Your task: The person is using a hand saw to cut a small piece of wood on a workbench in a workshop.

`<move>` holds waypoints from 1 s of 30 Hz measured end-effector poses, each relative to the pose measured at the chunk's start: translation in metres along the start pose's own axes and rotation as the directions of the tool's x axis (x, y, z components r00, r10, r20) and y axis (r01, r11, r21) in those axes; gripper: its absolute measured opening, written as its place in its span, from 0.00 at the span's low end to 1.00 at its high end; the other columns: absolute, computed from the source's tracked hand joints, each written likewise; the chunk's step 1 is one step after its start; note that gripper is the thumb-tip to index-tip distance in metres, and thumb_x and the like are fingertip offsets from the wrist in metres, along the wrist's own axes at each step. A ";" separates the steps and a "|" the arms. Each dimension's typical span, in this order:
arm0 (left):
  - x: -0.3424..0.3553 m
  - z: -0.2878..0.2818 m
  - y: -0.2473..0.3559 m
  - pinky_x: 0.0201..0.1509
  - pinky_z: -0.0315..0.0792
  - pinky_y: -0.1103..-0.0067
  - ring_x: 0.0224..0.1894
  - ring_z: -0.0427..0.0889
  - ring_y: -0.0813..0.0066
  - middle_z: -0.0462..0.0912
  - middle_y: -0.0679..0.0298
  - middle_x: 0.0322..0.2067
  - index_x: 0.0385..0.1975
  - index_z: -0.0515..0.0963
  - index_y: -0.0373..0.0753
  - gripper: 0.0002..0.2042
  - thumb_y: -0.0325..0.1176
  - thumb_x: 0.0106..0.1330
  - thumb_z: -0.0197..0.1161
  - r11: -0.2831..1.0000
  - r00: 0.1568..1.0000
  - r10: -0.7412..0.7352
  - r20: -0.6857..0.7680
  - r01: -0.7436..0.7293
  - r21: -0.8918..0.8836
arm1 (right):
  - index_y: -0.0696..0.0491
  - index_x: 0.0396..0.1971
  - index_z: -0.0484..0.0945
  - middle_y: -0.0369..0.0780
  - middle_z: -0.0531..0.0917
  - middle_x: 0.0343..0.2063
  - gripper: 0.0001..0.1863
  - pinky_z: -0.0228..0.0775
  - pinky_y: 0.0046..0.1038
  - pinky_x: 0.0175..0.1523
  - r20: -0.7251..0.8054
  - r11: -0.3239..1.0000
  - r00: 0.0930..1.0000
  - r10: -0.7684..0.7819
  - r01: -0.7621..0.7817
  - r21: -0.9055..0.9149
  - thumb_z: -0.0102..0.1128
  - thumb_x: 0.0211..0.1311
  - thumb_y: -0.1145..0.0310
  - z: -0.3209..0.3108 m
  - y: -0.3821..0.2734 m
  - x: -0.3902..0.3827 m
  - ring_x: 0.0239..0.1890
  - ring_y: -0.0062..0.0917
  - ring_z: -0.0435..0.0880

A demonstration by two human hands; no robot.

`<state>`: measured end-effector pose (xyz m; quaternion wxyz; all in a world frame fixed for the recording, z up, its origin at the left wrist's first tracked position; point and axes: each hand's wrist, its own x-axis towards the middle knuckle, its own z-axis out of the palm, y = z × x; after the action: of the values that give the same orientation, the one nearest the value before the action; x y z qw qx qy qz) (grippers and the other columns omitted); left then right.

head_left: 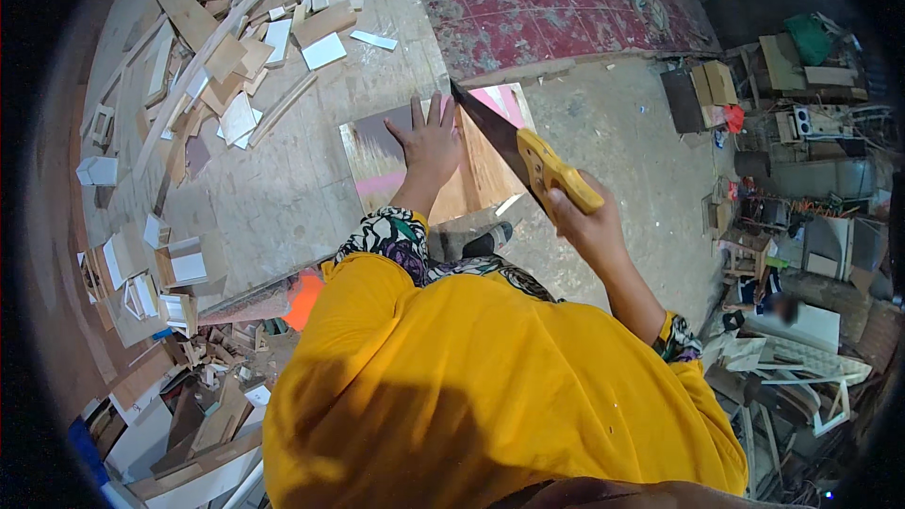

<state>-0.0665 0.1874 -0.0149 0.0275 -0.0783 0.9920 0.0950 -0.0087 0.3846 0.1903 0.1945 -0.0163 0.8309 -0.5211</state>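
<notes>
My left hand lies flat with its fingers spread on a wooden board that bears grey and pink paint and a bare wood patch. Part of the board rests on the large worktable and its right part juts past the table's edge. In my right hand is the yellow handle of a handsaw, fingers wrapped round it. The dark blade slants up and left across the board, its tip near the table edge beyond my left fingertips. Whether the teeth sit in a cut I cannot tell.
Wood offcuts are heaped on the worktable, with small box-like pieces at its left edge. More scrap lies below left. A concrete floor spreads rightward, with cluttered shelves and a person at far right.
</notes>
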 end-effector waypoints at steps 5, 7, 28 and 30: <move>0.000 -0.004 0.004 0.58 0.37 0.29 0.71 0.44 0.54 0.51 0.68 0.69 0.67 0.56 0.49 0.26 0.44 0.68 0.43 0.999 0.998 -0.024 -0.051 0.023 -0.023 | 0.58 0.34 0.74 0.34 0.74 0.19 0.12 0.66 0.19 0.20 -0.011 0.999 0.999 -0.031 0.031 0.029 0.60 0.61 0.64 0.028 0.008 0.046 0.16 0.15 0.71; 0.004 -0.006 0.003 0.59 0.37 0.30 0.71 0.44 0.54 0.51 0.68 0.69 0.67 0.55 0.49 0.26 0.44 0.69 0.43 0.999 0.998 -0.040 -0.042 0.038 -0.026 | 0.58 0.32 0.74 0.34 0.73 0.19 0.11 0.66 0.19 0.20 0.012 0.998 0.998 -0.059 0.058 0.009 0.60 0.61 0.65 0.030 0.005 0.047 0.16 0.15 0.71; 0.006 -0.003 0.007 0.60 0.40 0.31 0.72 0.41 0.54 0.47 0.69 0.70 0.69 0.51 0.51 0.27 0.47 0.70 0.40 0.997 0.998 -0.067 0.000 0.067 0.031 | 0.59 0.35 0.76 0.35 0.75 0.19 0.11 0.67 0.21 0.21 -0.006 0.998 0.998 -0.063 0.063 0.021 0.62 0.59 0.67 0.004 0.015 0.027 0.17 0.16 0.73; 0.002 0.000 0.011 0.58 0.39 0.30 0.72 0.43 0.54 0.46 0.69 0.70 0.68 0.52 0.50 0.27 0.47 0.69 0.41 0.998 0.998 -0.065 -0.008 0.065 -0.013 | 0.59 0.36 0.76 0.35 0.76 0.19 0.11 0.67 0.21 0.21 -0.012 0.996 0.996 -0.091 0.091 -0.023 0.62 0.59 0.67 0.005 0.017 0.020 0.17 0.16 0.73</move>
<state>-0.0698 0.1982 -0.0132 0.0257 -0.1110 0.9885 0.0998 -0.0223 0.3834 0.1677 0.1651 -0.0528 0.8362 -0.5203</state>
